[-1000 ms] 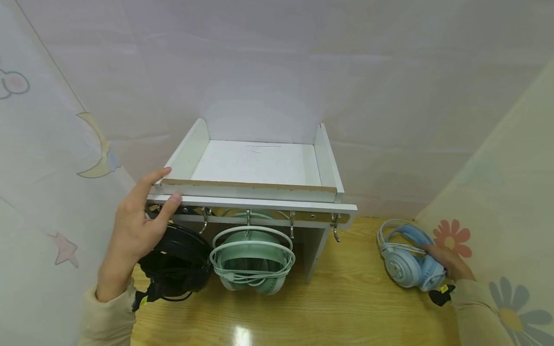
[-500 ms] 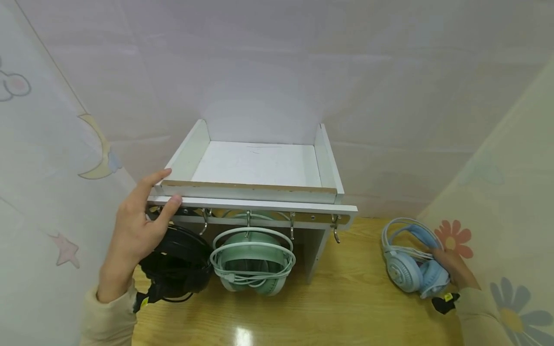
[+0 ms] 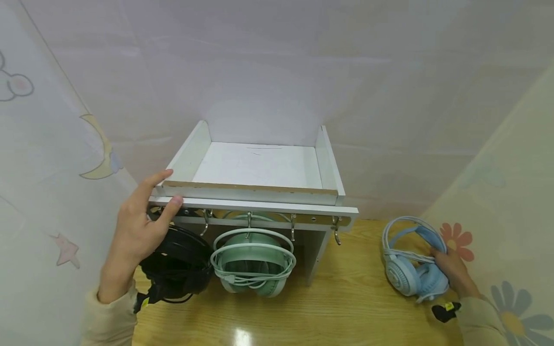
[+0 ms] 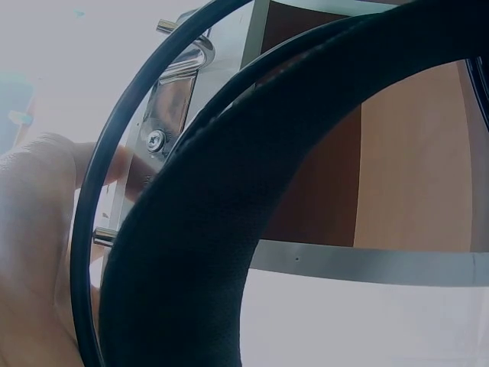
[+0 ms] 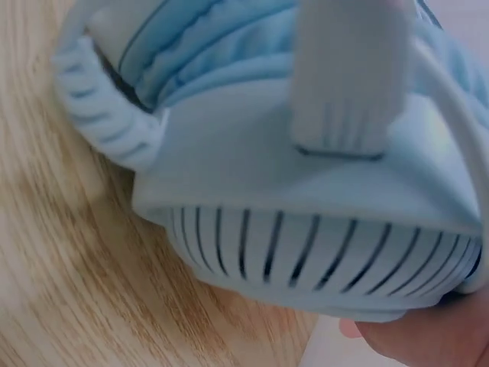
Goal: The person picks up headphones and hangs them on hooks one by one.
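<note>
My left hand [image 3: 140, 223] grips the front left corner of a white shelf [image 3: 259, 209], its thumb on the front rail. Just under that hand hang black headphones [image 3: 179, 259], whose dark headband [image 4: 199, 206] crosses the left wrist view. Mint green headphones [image 3: 253, 269] hang from a middle hook, their cable wound about them. Over on the right, my right hand [image 3: 452, 271] holds light blue headphones [image 3: 402, 276] by the side, headband up. Close up in the right wrist view is a slatted blue ear cup [image 5: 306, 252]; my right fingers are mostly hidden.
Metal hooks line the shelf's front rail, among them a bare one [image 3: 336, 230] at the right end. Below spreads a wooden tabletop [image 3: 337, 307]. Pale cloth [image 3: 268, 72] hangs behind, and patterned cloth [image 3: 510, 216] closes in the right side.
The light blue headphones have tilted more upright and shifted slightly right in my right hand. My left hand has kept its hold on the shelf corner.
</note>
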`<state>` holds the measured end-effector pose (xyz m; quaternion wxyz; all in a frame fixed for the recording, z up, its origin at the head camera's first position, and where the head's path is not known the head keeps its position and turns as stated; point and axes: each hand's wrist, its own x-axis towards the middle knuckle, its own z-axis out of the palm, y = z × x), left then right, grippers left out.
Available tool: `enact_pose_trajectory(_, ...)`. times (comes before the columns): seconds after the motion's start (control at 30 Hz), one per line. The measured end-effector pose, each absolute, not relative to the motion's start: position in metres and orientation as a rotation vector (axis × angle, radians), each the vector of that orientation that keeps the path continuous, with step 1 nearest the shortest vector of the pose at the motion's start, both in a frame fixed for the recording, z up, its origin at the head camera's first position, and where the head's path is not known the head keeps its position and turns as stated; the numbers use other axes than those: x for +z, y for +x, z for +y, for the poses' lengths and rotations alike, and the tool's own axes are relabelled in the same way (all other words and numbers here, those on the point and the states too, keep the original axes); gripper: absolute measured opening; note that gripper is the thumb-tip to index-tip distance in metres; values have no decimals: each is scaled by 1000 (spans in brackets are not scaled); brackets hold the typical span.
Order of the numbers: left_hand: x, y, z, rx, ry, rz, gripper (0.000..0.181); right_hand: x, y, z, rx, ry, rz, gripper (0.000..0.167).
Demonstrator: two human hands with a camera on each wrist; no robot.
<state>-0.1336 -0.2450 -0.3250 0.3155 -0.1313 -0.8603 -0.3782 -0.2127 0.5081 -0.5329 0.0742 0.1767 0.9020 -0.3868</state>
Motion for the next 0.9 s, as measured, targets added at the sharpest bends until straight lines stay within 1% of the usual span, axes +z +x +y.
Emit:
enact_pose_trajectory(0.13,-325,-134,-244,-998,-348,-2261,63,-532,-211,508,-1212,553,2699,73)
enact_pose_trajectory(0.27,-325,-134,-244,-999,-344,-2259,63,-530,-211,506,-1294,645,2660,77)
enact_pose_trajectory(0.37,-324,-134,-244,-999,-343,-2258,63,-530,-210,503,-1428,723,2597,72)
enact_pose_trajectory(0.43,-324,-134,-244,-999,-345,-2257,63,-530,-208,502,-1495,762,2569,64)
enact_pose_trajectory(0.5,-324,-133,-244,-1001,-347,-2256,62,-531,-206,500,-1521,793,2549,57)
enact_pose_trajectory(0.7,-323,-133,-244,-1006,-349,-2259,62,-533,-196,494,-1615,899,2545,43)
enact_pose_trajectory(0.9,-322,-134,-245,-1017,-342,-2260,62,-535,-192,489,-1879,891,2488,43)
